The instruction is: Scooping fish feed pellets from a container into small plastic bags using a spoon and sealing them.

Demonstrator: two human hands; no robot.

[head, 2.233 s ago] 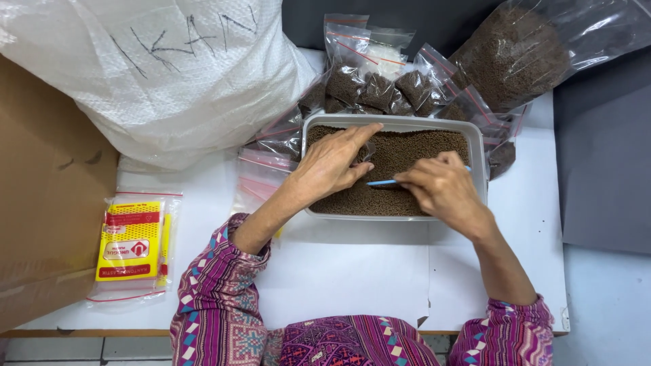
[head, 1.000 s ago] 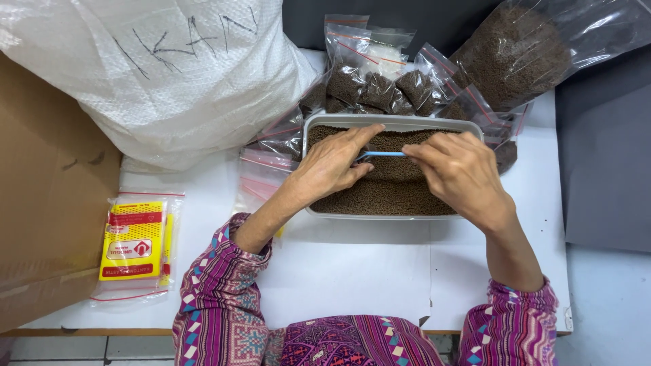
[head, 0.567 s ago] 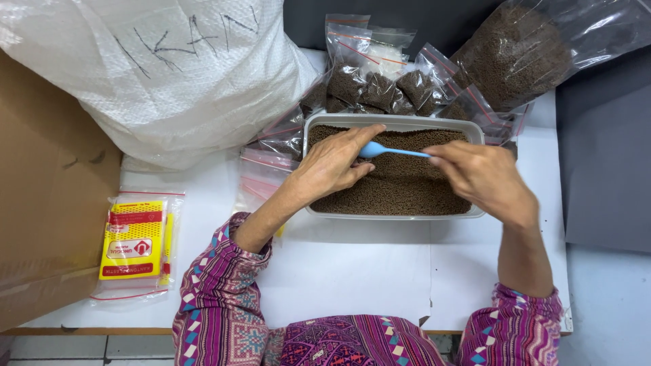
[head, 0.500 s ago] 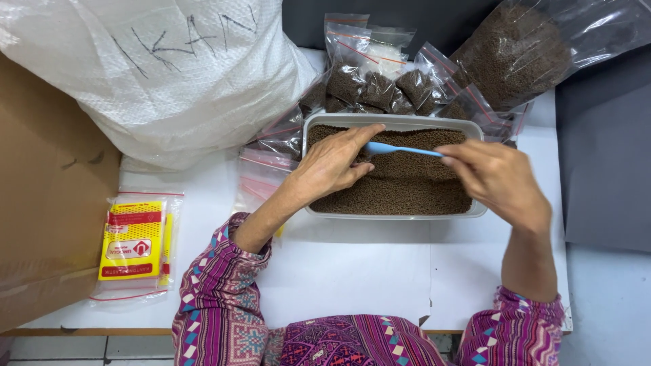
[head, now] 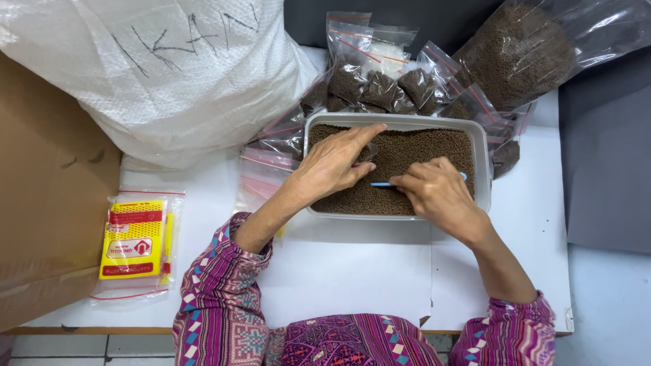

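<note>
A grey plastic tray [head: 397, 121] filled with small brown pellets [head: 424, 146] stands on the white table [head: 352, 271]. My left hand [head: 333, 164] rests over the tray's left part and pinches what looks like a small clear bag [head: 367, 153] at its fingertips. My right hand [head: 437, 196] is over the tray's near right part, closed on a thin blue spoon [head: 381, 184]. The spoon lies low over the pellets and points left toward my left hand. Its far end is hidden under my fingers.
A big white woven sack [head: 169, 74] fills the back left. Several small filled zip bags [head: 380, 85] and a large clear bag of pellets [head: 522, 54] lie behind the tray. Empty zip bags [head: 261, 177], a yellow pack [head: 132, 240] and a cardboard box [head: 41, 203] are at left.
My right hand has brought the blue spoon from the tray's far edge back toward me and down onto the pellets. My left hand has barely moved.
</note>
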